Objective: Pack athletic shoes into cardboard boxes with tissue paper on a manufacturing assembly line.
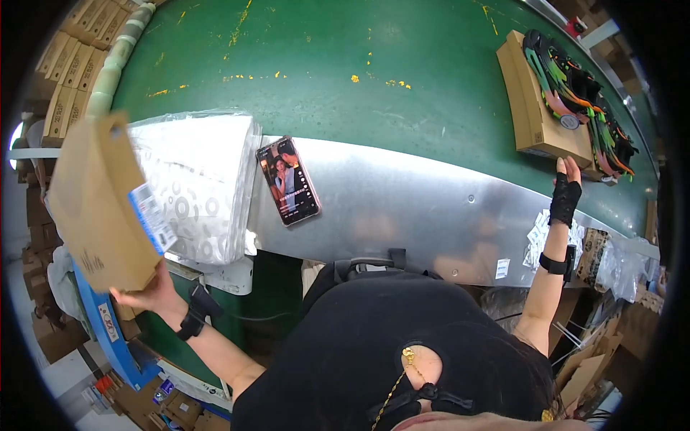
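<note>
At the left, my left hand (147, 291) grips the lower end of a brown cardboard shoebox (93, 208), which is raised and tilted. A white and blue label (152, 219) is stuck on the box's side. Far to the right, my right hand (566, 187) wears a black fingerless glove. Its fingers stretch out to the near edge of another brown shoebox (528, 115) and seem to touch it; the thumb is hard to make out. Several black, green and orange shoes (575, 93) lie on and beside that box.
A green conveyor belt (323, 86) runs behind a metal ledge (395, 208). On the ledge lie a lit phone (289, 181) and small white labels (543, 237). White printed bags (194, 187) are stacked at left. Cartons (72, 68) stand beyond; clear plastic (618, 269) sits at right.
</note>
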`<action>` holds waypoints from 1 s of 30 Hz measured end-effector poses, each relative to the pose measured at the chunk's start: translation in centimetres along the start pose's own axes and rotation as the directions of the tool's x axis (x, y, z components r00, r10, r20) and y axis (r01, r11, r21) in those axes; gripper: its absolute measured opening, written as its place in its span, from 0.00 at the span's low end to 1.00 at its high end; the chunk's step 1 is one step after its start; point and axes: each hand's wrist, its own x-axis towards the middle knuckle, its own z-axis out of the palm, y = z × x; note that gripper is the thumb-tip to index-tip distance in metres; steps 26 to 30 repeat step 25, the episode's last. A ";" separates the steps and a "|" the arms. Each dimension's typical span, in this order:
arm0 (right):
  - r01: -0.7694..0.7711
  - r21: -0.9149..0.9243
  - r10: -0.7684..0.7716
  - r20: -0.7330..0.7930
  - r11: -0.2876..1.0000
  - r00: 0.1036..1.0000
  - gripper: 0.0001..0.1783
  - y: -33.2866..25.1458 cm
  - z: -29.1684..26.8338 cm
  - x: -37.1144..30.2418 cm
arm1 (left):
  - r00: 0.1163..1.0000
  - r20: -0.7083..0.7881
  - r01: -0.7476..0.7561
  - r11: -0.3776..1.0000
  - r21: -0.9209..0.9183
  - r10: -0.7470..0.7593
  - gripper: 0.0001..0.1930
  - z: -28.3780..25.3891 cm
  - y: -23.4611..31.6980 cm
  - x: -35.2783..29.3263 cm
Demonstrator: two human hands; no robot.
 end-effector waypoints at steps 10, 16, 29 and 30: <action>-0.572 0.593 0.559 0.233 0.567 0.796 0.39 2.2 1.0 3.3 | 0.918 0.247 0.267 0.944 0.192 -0.310 0.20 -6.2 -2.5 1.5; -0.578 0.755 0.595 0.320 0.310 0.737 0.31 3.7 2.6 6.8 | 0.570 -0.019 0.264 0.161 0.951 -0.821 0.15 -1.1 -8.3 -7.7; -0.584 0.699 0.440 0.408 0.413 0.800 0.23 8.7 6.3 5.7 | 0.740 -0.337 0.672 0.651 0.352 -0.582 0.25 -7.9 -14.7 -9.6; -0.584 0.699 0.440 0.408 0.413 0.800 0.23 8.7 6.3 5.7 | 0.740 -0.337 0.672 0.651 0.352 -0.582 0.25 -7.9 -14.7 -9.6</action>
